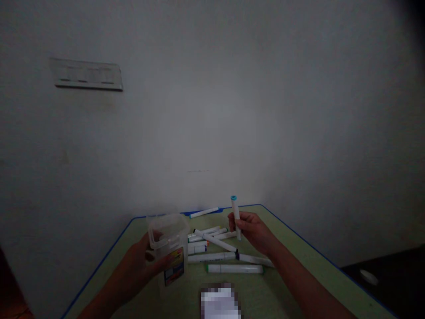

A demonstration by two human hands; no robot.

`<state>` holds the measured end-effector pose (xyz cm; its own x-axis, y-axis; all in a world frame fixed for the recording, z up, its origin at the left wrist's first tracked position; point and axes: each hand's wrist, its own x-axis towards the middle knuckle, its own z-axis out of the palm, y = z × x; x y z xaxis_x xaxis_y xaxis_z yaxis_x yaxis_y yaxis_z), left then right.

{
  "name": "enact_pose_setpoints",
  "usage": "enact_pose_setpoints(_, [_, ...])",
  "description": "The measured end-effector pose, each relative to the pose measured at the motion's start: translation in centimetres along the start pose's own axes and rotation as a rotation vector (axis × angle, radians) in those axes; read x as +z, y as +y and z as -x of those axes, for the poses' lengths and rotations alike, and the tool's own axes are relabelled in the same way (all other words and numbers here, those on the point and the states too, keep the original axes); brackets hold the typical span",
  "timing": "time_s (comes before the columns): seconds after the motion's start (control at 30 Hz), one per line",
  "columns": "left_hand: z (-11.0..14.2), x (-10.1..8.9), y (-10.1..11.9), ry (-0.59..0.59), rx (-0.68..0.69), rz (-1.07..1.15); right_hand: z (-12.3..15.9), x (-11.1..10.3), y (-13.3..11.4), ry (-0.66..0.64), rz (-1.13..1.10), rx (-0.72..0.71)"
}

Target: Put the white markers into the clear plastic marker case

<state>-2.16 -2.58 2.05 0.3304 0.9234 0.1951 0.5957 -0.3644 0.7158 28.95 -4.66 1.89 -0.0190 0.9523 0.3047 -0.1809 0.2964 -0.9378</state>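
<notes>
My left hand is wrapped around a clear plastic container with a printed label on its side. The container's mouth faces up, and whether anything lies inside is hard to make out. Between the fingers and thumb of my right hand, a white marker with a light blue end stands nearly upright above the table. Several white markers lie in a loose pile between my hands, among them a green-ended marker at the front and a dark-capped marker lying across others.
The green table has a blue edge and stands against a pale wall. Near its far edge lies another marker. A pixelated patch covers something at the near edge. A switch panel is mounted at upper left.
</notes>
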Motion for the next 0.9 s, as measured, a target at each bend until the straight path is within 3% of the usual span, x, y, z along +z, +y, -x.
enact_pose_setpoints(0.2, [0.0, 0.1, 0.1, -0.008, 0.038, 0.006, 0.4, 0.3, -0.8, 0.079, 0.097, -0.069])
enact_pose_setpoints(0.33, [0.0, 0.2, -0.1, 0.005, 0.094, -0.018, -0.1, 1.9, -3.1, 0.139, 0.153, -0.106])
enact_pose_setpoints(0.47, [0.2, 0.3, 0.0, 0.013, 0.127, -0.034, -2.2, 5.5, -7.8, 0.061, 0.116, -0.189])
enact_pose_setpoints(0.6, [0.4, 0.3, 0.3, -0.008, 0.151, 0.006, -4.8, 10.6, -10.7, -0.080, 0.300, -0.157])
enact_pose_setpoints(0.77, [0.5, 0.3, 0.6, 0.012, 0.156, 0.000, -6.3, 16.2, -8.6, -0.307, 0.612, 0.014])
enact_pose_setpoints(0.9, [0.6, 0.3, 0.7, 0.032, 0.149, -0.020, -6.4, 17.9, -6.5, -0.410, 0.872, 0.013])
